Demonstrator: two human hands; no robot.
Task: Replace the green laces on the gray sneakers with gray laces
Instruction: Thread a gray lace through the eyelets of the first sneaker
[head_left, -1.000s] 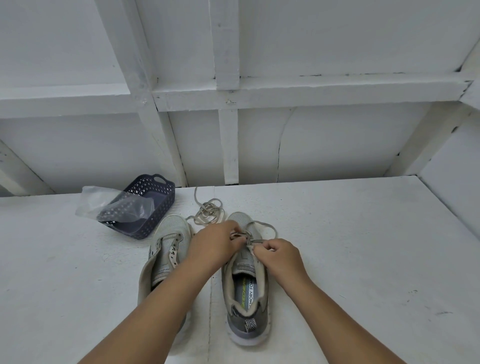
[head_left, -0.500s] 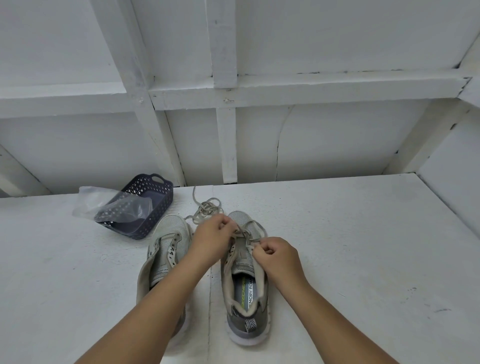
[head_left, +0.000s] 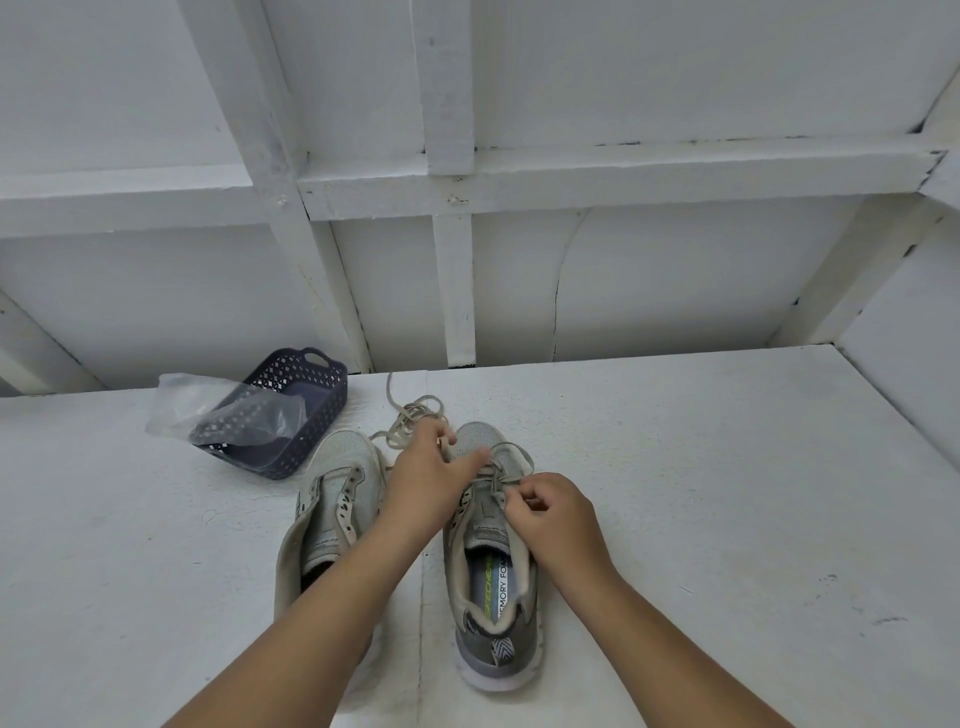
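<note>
Two gray sneakers stand side by side on the white surface, toes pointing away from me. The left sneaker (head_left: 332, 499) has bare eyelets. The right sneaker (head_left: 493, 566) has a gray lace (head_left: 511, 457) threaded through its front eyelets. My left hand (head_left: 426, 478) reaches over the right sneaker's toe, its fingers pinching one end of the lace. My right hand (head_left: 550, 514) pinches the lace at the eyelets on the sneaker's right side. A loose tangle of lace (head_left: 410, 415) lies just beyond the two toes.
A dark blue perforated basket (head_left: 291, 410) sits at the back left with a clear plastic bag (head_left: 208, 410) draped over it. A white framed wall rises behind the surface, and a white side panel stands at the right.
My left hand has moved forward and slightly right over the right sneaker's toe, drawing the lace with it. My right hand has stayed at the eyelets.
</note>
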